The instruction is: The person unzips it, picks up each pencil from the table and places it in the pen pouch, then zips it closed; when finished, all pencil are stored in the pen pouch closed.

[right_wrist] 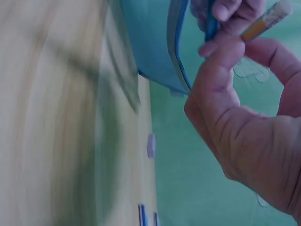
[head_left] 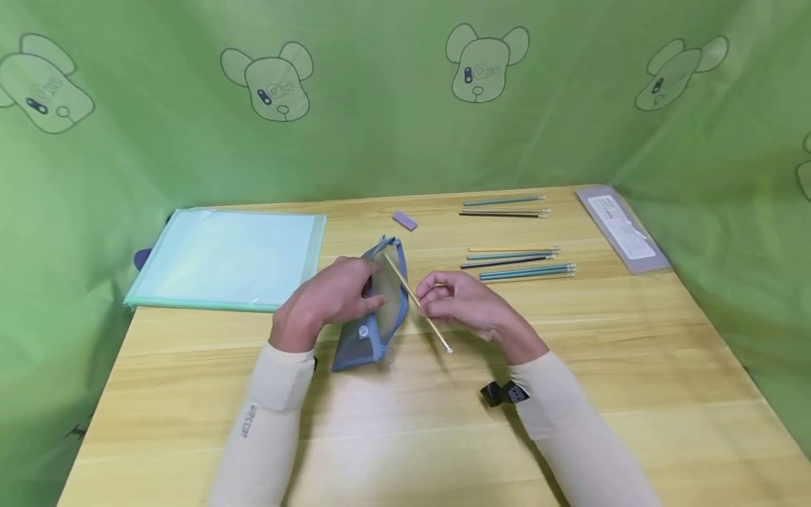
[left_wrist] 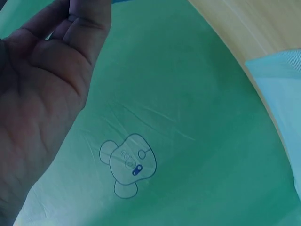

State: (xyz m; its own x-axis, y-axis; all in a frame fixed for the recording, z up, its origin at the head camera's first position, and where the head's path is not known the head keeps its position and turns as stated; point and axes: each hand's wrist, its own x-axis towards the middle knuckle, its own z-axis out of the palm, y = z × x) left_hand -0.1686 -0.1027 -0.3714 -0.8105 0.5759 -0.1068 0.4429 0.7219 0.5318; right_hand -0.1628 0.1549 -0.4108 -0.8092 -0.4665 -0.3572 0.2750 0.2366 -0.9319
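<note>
1. Pencil [head_left: 437,333], yellow with an eraser tip, slants across the open mouth of the blue pouch [head_left: 355,346]; how deep its far end reaches, I cannot tell.
2. Right hand [head_left: 465,303]: its grip pinches that pencil between thumb and fingers, the eraser tip sticking out free on the near side.
3. Left hand [head_left: 332,292]: its grip is curled on the pouch's rim, the mouth spread.
4. Step in hand appears to be feeding the pencil inside.
5. Next move seems to call for aligning it with the pouch's length, then sliding it in.
6. Loose pencils [head_left: 527,271] lie beyond on the worktop [head_left: 405,436].
</note>
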